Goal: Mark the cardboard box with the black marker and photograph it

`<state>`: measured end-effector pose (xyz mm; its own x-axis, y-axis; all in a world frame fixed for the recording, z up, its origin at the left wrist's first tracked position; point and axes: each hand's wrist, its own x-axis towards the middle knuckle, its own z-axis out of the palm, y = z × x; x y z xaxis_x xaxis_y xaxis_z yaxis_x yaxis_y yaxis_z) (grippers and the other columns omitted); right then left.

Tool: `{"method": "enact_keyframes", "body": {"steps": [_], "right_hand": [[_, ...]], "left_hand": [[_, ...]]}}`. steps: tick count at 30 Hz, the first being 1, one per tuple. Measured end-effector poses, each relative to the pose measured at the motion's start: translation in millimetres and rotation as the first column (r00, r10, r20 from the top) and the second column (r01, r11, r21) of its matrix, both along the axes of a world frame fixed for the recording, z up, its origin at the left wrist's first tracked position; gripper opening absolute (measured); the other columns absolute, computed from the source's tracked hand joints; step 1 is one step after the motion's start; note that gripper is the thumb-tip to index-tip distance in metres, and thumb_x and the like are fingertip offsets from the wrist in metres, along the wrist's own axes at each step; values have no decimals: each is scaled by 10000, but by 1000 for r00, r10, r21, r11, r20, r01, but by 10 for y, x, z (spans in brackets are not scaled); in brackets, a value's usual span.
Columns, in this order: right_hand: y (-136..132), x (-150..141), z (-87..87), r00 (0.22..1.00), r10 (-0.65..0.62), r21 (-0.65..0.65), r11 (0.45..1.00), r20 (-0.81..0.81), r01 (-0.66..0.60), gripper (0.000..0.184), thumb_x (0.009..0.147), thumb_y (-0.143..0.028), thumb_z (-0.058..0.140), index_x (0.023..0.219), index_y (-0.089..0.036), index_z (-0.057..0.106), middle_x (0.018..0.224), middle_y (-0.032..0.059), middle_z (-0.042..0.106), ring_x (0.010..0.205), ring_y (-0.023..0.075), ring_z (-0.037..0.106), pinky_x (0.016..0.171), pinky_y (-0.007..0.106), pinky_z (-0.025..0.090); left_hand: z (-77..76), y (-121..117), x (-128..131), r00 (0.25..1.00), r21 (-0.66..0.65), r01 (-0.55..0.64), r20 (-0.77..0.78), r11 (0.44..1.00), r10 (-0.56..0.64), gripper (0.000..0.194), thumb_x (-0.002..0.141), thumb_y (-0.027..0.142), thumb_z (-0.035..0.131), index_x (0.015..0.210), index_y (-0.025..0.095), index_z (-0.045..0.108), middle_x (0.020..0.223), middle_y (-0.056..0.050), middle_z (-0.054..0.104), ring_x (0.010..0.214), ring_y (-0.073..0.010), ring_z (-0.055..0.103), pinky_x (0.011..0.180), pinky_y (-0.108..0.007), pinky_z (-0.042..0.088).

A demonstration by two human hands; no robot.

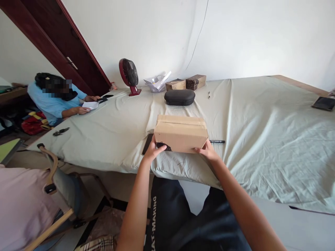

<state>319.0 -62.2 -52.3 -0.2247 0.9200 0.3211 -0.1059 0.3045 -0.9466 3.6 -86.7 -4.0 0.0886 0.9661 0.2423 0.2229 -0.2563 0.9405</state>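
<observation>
Cardboard box [181, 134] sits in a two-handed grip, left hand [152, 150] and right hand [208, 151] closed on opposite ends; even pressure should steady it.

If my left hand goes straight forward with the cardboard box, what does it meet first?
Probably the black case, beyond the cardboard box the left hand holds; depth is unclear.
</observation>
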Motion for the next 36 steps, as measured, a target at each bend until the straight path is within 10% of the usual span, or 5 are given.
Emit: {"method": "enact_keyframes", "body": {"steps": [6,13,26,32,36], "right_hand": [[55,94,-46,995,-99,105,990,14,97,1284,644,-876,814,1682,-287,341,1673,169,496,1651,463,280,1354,621,233],[88,131,-89,995,-89,203,976,54,77,1272,709,-896,746,1727,-327,239,1800,93,318,1686,416,218,1379,590,173],[88,201,-43,949,-219,277,949,225,154,1128,814,-788,710,1734,-291,286,1811,93,216,1702,403,88,1388,593,102],[-14,185,102,991,104,-10,994,-86,-105,1071,808,-883,605,1713,-395,305,1813,8,307,1692,354,242,1330,605,305],[41,175,53,974,-102,-26,995,-204,99,899,891,-897,494,1640,-404,445,1722,30,470,1647,302,357,1344,561,310]], "left_hand": [[-682,138,494,949,-5,-232,219,973,227,1210,708,1042,432,1560,182,441,1614,-238,538,1578,-371,470,1280,-460,420],[-967,207,510,882,-61,-264,388,962,267,1062,741,1032,459,1443,249,602,1557,-167,613,1578,-348,466,1306,-468,367],[-694,222,549,722,44,-317,659,948,211,626,778,734,606,1207,289,707,1262,-87,757,1286,-303,679,1095,-428,527],[-671,131,515,741,120,-330,647,936,179,689,684,389,642,1367,300,669,1459,-60,692,1454,-294,579,1190,-396,461],[-696,65,535,838,166,-265,527,950,141,726,702,335,701,1427,300,660,1578,-62,624,1569,-321,472,1285,-417,376]]}}
